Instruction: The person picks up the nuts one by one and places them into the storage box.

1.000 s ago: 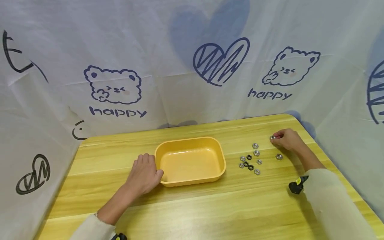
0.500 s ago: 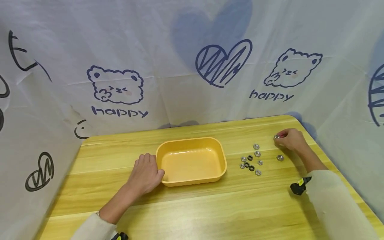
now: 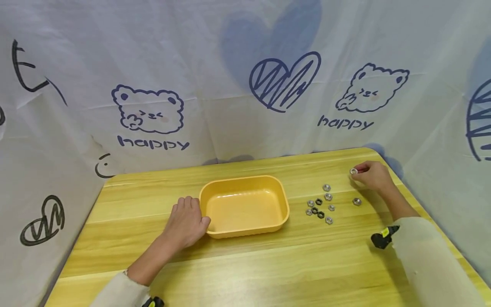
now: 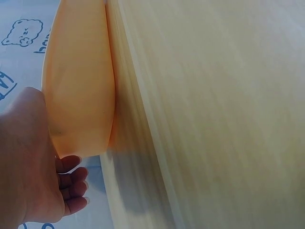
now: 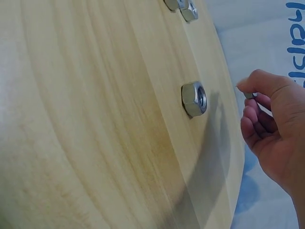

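Observation:
At its left end, the yellow plastic basin (image 3: 245, 233) is gripped by my left hand (image 3: 186, 224). The thumb lies over the rim and the fingers stay outside, as the left wrist view shows along the basin's outer wall (image 4: 81, 81). Over the far right of the table, my right hand (image 3: 374, 175) pinches a silver hex nut (image 3: 353, 171) between thumb and fingers, lifted off the surface. Only a sliver of that nut (image 5: 249, 95) shows in the right wrist view. A single larger silver nut (image 3: 357, 201) lies on the table below this hand.
Several loose nuts, silver and black, lie between the basin and my right hand, among them a black nut (image 3: 320, 215) and a silver nut (image 3: 326, 187). The wooden table (image 3: 245, 273) meets a printed white cloth (image 3: 215, 119) behind and at the sides.
My right hand has lifted the pinched nut slightly and shifted a little to the right, tipping the nut so its hole shows. My left hand and the basin stay put.

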{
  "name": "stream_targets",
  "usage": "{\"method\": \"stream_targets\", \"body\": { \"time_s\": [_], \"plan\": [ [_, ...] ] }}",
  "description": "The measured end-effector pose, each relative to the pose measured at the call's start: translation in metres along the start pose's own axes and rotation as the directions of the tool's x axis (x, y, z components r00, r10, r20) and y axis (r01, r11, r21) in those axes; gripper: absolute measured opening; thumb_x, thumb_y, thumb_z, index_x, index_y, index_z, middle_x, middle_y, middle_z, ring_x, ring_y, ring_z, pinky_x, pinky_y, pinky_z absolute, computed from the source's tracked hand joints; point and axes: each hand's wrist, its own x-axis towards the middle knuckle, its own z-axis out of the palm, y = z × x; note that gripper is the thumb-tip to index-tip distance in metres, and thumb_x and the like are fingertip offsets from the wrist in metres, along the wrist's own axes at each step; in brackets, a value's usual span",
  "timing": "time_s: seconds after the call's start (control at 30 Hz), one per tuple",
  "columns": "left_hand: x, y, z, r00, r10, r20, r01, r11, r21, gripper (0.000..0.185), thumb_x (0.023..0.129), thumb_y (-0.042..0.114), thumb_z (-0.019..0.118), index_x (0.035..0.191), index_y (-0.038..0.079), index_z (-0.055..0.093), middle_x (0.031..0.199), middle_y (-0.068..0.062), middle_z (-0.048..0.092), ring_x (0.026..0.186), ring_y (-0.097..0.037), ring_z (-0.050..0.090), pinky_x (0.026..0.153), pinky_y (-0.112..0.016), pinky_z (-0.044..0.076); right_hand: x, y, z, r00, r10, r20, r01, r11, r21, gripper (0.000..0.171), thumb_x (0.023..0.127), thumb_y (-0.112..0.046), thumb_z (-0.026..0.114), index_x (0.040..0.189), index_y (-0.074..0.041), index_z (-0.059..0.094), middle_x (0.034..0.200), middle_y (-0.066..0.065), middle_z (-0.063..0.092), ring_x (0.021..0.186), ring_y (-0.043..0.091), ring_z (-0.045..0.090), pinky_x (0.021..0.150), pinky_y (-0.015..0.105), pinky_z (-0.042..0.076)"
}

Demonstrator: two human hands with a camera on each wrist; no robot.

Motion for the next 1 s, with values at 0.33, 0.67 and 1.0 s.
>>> {"method": "stream_targets", "body": {
  "time_s": [0.33,0.67,1.0],
  "plan": [
    [0.000,-0.002,0.002,1.000,0.001,-0.002,-0.001,1.000,-0.011,0.023,0.089,0.024,0.051,0.091,0.002,0.048,0.088,-0.012,0.044,0.083,-0.029,0.036,0.074,-0.035,0.028,0.002,-0.009,0.002,1.000,-0.019,0.015,0.018,0.998,0.063,0.045,0.091,-0.025,0.076,0.120,0.008,0.068,0.109,0.024,0.071,0.084,0.014,0.064,0.066,0.019,0.051],
    [-0.001,-0.001,0.004,1.000,-0.004,-0.007,0.004,1.000,-0.020,0.021,0.089,0.023,0.053,0.091,0.002,0.049,0.088,-0.012,0.044,0.082,-0.028,0.036,0.074,-0.035,0.028,0.000,-0.021,0.004,0.998,-0.054,0.017,0.053,0.997,0.064,0.042,0.092,-0.026,0.077,0.120,0.006,0.070,0.112,0.025,0.073,0.089,0.020,0.068,0.069,0.017,0.051],
    [-0.001,-0.003,0.006,1.000,0.006,-0.013,-0.006,1.000,-0.021,0.018,0.089,0.021,0.052,0.089,0.003,0.048,0.087,-0.011,0.044,0.081,-0.028,0.035,0.073,-0.035,0.027,-0.001,-0.038,0.006,0.996,-0.081,0.034,0.077,0.993,0.086,0.039,0.092,-0.027,0.077,0.121,0.000,0.072,0.114,0.020,0.073,0.088,0.012,0.065,0.071,0.018,0.052]
  ]
}}
